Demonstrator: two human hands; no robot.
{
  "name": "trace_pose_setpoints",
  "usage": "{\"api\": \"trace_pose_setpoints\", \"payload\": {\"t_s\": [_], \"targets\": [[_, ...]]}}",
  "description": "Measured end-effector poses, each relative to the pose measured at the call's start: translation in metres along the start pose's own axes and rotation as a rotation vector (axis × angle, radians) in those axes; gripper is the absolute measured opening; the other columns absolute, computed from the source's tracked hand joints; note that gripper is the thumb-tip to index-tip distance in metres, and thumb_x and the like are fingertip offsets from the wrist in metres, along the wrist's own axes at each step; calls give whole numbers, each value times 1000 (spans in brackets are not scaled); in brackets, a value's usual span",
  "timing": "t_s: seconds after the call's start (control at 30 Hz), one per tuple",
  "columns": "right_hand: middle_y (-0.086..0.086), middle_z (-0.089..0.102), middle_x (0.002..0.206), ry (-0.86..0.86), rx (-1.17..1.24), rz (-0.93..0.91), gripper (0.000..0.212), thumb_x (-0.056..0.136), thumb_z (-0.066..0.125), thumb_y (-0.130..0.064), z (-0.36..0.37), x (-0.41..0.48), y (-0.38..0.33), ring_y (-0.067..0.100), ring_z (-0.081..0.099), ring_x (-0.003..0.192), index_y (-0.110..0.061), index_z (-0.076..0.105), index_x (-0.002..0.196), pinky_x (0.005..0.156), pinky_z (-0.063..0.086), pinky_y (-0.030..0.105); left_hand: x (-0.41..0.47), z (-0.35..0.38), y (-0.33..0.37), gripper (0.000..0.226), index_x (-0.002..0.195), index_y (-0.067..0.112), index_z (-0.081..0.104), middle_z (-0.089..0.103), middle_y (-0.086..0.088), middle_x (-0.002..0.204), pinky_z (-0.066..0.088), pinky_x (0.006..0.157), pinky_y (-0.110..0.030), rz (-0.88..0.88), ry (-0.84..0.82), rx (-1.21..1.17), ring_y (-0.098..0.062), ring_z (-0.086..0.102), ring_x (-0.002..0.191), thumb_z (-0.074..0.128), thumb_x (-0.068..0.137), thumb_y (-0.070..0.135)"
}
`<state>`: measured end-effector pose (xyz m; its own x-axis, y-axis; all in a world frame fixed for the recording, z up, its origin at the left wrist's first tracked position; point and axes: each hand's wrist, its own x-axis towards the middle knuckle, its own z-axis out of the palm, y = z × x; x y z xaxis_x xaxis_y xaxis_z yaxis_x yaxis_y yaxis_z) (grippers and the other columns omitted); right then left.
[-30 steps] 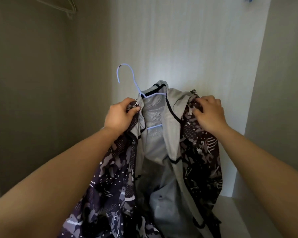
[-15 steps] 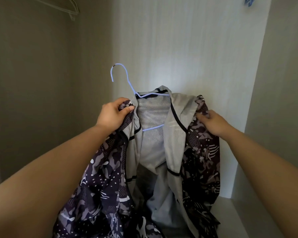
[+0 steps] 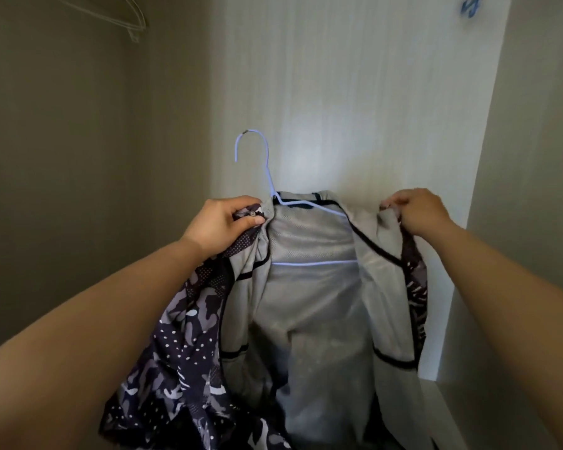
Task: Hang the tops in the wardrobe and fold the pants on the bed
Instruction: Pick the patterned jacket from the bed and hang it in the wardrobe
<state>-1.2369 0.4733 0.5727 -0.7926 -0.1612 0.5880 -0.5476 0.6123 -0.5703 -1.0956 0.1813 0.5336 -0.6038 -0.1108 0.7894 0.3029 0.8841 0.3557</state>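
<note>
Inside wardrobe: camouflage-print jacket with grey mesh lining, draped open on pale blue wire hanger, held up before back panel. Left hand grips left collar edge beside hanger neck, fingers curled round fabric. Right hand pinches right shoulder edge, pulled outward. Hook free, off any rail. White hanger top left; blue item top right, too cropped to identify.

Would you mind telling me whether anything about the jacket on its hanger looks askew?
The hanger sits off-centre in the jacket: its hook rises beside the left hand, not mid-collar, and tilts left. The right hand pinches the other shoulder.
</note>
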Motion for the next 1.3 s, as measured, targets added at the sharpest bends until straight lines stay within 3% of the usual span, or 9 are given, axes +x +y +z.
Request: {"api": "trace_pose_setpoints", "payload": {"t_s": [0.1,0.23,0.4,0.5,0.57,0.7,0.83,1.07,1.3], "targets": [[16,65,106,-154,-102,37,24,91,50,-10,4,-3,-4,28,57,99,6,67,91,72,40,29,0,7,0,24,107,17,71,71,2,98,40,78,-9,-72,69,-25,-5,62,90,72,83,21],[14,62,82,-39,21,-9,38,93,50,-25,3,-7,-7,23,57,83,-4,51,61,62,39,27,2,13,-4,27,111,19,70,71,-1,103,45,86,-22,-154,62,10,-11,63,97,70,85,27],[5,57,105,-427,71,68,62,86,42,-64,-4,-15,-22,24,55,107,-9,65,101,97,42,34,5,11,-8,24,109,21,69,71,-1,99,46,82,-25,-162,12,38,-15,64,96,68,86,29],[0,49,73,-483,-5,-73,45,87,55,-51,6,-22,-42,16,47,69,-11,50,68,62,33,26,9,22,10,19,104,19,69,68,4,89,42,76,-21,-80,-24,-8,-13,62,91,68,86,26],[2,58,80,-483,-4,-165,39,87,61,-41,18,-21,-53,15,52,73,-4,59,79,66,36,29,13,30,22,16,101,19,69,68,4,89,42,78,-22,-9,-64,-20,-14,63,90,68,87,25],[14,65,111,-325,35,-237,39,88,61,-36,32,-17,-52,29,60,103,-3,62,108,94,46,40,16,35,32,20,109,17,63,66,2,98,45,84,-30,36,-99,11,-21,61,97,53,96,28],[15,64,103,-167,26,-285,36,90,58,-36,39,-18,-52,31,59,96,-2,60,103,84,46,37,21,38,37,25,111,19,56,61,-2,111,42,86,-36,-55,-7,130,-24,55,103,40,100,33],[14,62,99,-94,-151,-330,29,95,50,-33,24,-12,-42,31,57,91,-9,55,110,75,44,36,41,22,46,32,119,1,55,61,-17,118,30,74,-19,-363,433,-235,-25,54,106,38,102,21],[15,62,95,135,-335,-368,29,99,42,-30,15,-5,-45,26,51,76,-6,50,113,58,31,30,66,8,88,29,116,0,54,57,-3,100,30,73,-14,-287,761,-476,-13,49,92,37,102,19]]}}
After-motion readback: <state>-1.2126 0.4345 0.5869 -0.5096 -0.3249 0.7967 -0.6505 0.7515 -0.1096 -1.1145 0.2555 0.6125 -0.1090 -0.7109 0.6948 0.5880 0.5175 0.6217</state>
